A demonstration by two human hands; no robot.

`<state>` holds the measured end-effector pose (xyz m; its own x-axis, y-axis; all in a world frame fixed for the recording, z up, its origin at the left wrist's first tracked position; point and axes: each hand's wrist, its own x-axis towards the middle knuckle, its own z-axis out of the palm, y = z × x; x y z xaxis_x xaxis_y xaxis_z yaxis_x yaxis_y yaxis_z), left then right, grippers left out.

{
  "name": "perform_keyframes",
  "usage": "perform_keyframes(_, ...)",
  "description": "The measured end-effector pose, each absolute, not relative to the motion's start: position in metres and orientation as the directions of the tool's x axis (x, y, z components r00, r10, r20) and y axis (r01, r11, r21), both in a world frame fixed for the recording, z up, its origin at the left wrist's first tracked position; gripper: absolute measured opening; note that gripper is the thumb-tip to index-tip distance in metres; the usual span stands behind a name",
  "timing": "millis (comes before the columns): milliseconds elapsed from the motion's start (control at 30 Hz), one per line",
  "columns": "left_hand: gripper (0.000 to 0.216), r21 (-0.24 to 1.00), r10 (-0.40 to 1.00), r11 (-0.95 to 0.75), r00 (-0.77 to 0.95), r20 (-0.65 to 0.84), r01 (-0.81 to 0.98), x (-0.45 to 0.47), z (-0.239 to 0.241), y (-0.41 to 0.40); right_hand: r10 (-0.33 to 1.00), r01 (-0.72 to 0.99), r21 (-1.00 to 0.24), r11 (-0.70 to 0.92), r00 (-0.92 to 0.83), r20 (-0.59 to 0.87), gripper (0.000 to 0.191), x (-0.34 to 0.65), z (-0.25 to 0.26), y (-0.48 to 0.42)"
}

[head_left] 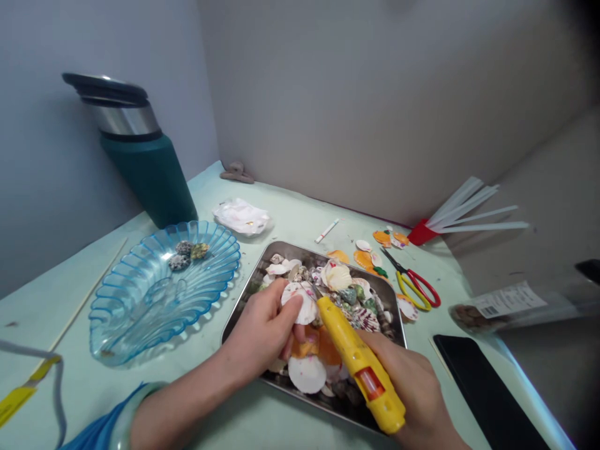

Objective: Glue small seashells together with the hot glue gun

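Note:
Between the fingers of my left hand is a white scallop shell with pinkish marks. My right hand grips a yellow hot glue gun, its metal tip close to the shell's right edge; I cannot tell whether they touch. Both hands are over a metal tray full of mixed shells. Below the left fingers, an orange shell and a round white shell show. Striped and greenish shells lie to the right in the tray. My left fingertips are partly hidden behind the held shell.
A blue shell-shaped dish with several speckled shells sits left, before a teal bottle. Right of the tray lie red-and-yellow scissors, loose orange shells and a black phone-like slab. Glue sticks stand in a red cup.

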<state>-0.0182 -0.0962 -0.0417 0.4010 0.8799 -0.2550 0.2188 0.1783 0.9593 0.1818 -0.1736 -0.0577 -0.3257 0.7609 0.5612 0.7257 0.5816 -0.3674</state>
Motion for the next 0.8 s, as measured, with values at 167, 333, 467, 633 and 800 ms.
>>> perform_keyframes(167,0.024,0.961,0.88,0.178,0.403,-0.252,0.213,-0.0177,-0.0409,-0.096,0.754,0.715,-0.37,0.593,-0.332,0.567,0.022,0.1817,-0.059,-0.1737)
perform_keyframes(333,0.025,0.959,0.877,0.188,0.404,-0.262,0.212,-0.0173,-0.0396,-0.0963,0.755,0.716,-0.369,0.592,-0.335,0.563,0.023,0.1815,-0.0592,-0.1738)
perform_keyframes(467,0.025,0.961,0.875,0.176,0.414,-0.252,0.214,-0.0181,-0.0407,-0.0965,0.755,0.726,-0.357,0.588,-0.333,0.565,0.022,0.182,-0.0579,-0.1729)
perform_keyframes(633,0.024,0.963,0.871,0.17,0.426,-0.247,0.21,-0.0182,-0.0419,-0.0974,0.769,0.72,-0.384,0.578,-0.324,0.551,0.022,0.1831,-0.0579,-0.1741)
perform_keyframes(800,0.023,0.964,0.877,0.17,0.415,-0.243,0.205,-0.0187,-0.0434,-0.0969,0.763,0.727,-0.365,0.582,-0.332,0.555,0.022,0.1827,-0.0596,-0.1743)
